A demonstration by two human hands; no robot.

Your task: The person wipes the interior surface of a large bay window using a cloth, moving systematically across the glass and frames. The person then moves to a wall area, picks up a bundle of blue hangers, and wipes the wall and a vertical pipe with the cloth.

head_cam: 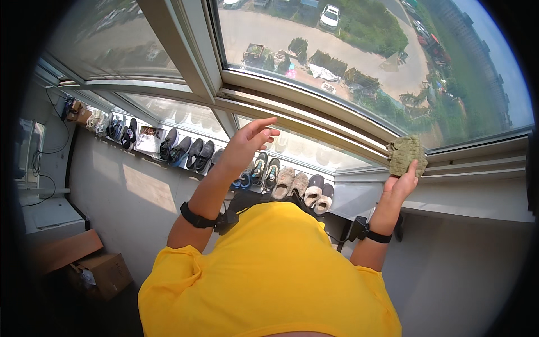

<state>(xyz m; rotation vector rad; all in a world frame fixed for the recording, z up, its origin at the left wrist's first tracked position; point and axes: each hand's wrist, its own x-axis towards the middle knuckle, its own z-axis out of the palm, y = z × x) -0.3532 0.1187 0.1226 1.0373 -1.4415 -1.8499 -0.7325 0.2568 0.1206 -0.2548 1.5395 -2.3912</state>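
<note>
My right hand point(402, 185) holds a folded olive-green cloth point(406, 156) against the window's sliding track point(353, 141), near the right end of the frame. The thumb lies over the cloth, and the other fingers are mostly hidden behind it. My left hand point(248, 141) is raised in front of the lower window frame, its fingers loosely bent and apart, with nothing in them. Above the track stands a large glass pane point(307, 46). Whether the left fingertips touch the frame cannot be told.
Below the window runs a white ledge point(353, 198) lined with several pairs of shoes, including fluffy slippers point(283, 183) and dark sneakers point(180, 149). Cardboard boxes point(105, 276) lie on the floor at lower left. A black cable point(38, 162) hangs along the left wall.
</note>
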